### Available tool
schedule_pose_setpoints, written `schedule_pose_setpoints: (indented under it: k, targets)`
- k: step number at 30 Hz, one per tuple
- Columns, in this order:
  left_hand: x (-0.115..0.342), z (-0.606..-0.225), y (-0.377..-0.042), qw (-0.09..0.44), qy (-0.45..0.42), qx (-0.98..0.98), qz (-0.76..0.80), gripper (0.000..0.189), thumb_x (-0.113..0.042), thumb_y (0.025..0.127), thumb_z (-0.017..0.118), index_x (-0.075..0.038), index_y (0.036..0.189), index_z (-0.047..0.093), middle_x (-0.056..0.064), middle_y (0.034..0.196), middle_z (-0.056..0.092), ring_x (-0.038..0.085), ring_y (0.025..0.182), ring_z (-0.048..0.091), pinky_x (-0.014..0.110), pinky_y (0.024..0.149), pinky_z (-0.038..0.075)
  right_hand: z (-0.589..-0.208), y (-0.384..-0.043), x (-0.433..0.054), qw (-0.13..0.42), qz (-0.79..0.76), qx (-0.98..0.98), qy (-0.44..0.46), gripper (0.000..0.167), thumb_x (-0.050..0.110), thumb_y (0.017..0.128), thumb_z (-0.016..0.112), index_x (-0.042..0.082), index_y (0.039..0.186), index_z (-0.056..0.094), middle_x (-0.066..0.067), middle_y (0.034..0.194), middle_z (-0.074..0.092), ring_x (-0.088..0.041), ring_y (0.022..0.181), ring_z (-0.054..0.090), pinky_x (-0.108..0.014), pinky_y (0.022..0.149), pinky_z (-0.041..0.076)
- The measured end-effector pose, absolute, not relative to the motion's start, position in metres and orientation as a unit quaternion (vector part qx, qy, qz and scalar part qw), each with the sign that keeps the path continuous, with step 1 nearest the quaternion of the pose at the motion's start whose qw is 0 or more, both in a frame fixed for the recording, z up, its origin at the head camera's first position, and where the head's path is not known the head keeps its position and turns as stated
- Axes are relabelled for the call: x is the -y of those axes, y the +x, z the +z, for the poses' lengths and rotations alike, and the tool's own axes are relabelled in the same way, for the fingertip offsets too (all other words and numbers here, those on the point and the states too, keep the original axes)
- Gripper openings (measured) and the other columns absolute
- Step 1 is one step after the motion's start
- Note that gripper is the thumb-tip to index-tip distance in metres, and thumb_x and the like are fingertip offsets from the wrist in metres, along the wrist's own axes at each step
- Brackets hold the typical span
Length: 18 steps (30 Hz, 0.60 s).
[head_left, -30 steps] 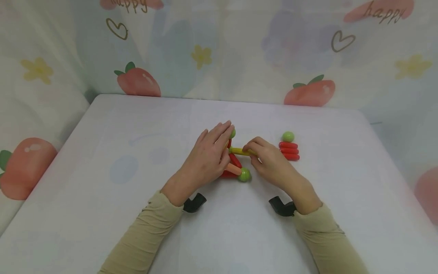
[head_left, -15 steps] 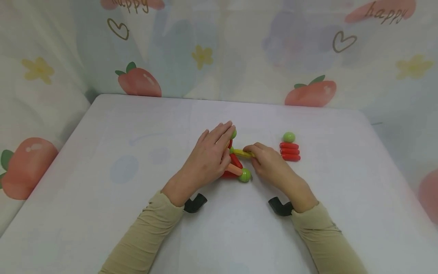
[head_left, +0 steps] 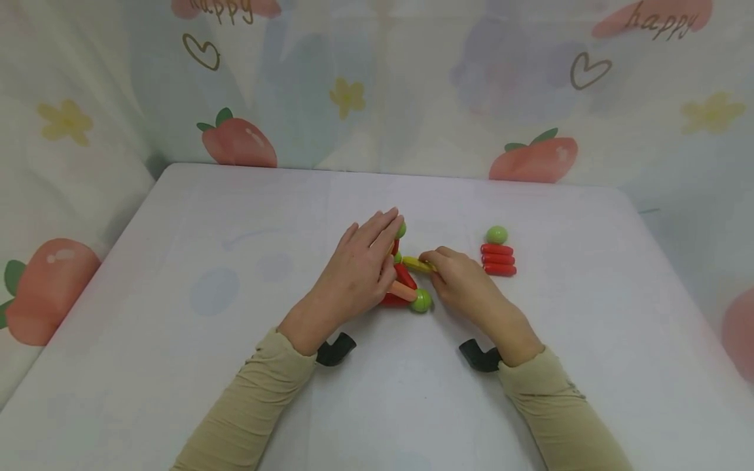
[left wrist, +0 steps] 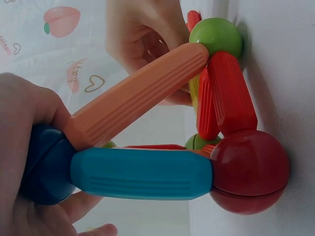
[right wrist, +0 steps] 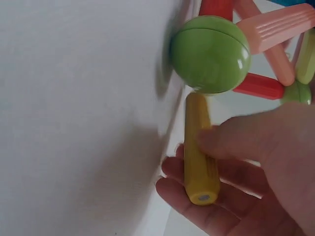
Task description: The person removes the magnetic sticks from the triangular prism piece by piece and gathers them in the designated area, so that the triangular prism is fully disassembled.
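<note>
In the head view my left hand lies over a frame of magnetic rods and balls, covering much of it. The left wrist view shows that hand holding the dark blue ball at its top. From this ball an orange rod and a teal rod run to a green ball and a red ball. My right hand pinches a yellow magnetic rod between thumb and fingers. One end of it is close to a green ball of the frame; whether they touch, I cannot tell.
Right of the hands, three red rods lie in a row below a loose green ball. Black curved pieces show beside both wrists. A patterned cloth hangs behind the white table.
My right hand has shifted slightly toward me, and the yellow rod's held end has swung the same way. My left hand stays on the frame.
</note>
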<state>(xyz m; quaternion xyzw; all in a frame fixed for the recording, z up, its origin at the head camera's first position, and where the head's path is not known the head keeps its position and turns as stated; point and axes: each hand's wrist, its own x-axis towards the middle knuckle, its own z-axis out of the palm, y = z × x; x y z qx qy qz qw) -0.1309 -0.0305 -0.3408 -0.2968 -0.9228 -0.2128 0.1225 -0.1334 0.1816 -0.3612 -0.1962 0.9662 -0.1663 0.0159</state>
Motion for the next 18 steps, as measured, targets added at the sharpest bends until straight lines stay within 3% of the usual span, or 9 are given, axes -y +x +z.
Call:
schedule_pose_setpoints:
  k: [18]
  targets:
    - [0.03, -0.34, -0.131, 0.114, -0.291, 0.927, -0.208, 0.06, -0.015, 0.095, 0.054, -0.008, 0.152, 0.038, 0.007, 0.159, 0.037, 0.026, 0.147, 0.036, 0.055, 0.117, 0.032, -0.349, -0.132, -0.196, -0.034, -0.169, -0.965, -0.198, 0.035, -0.004, 0.091, 0.064, 0.001, 0.125, 0.062, -0.013, 0.113, 0.062, -0.027, 0.101, 0.066, -0.044, 0.09, 0.057]
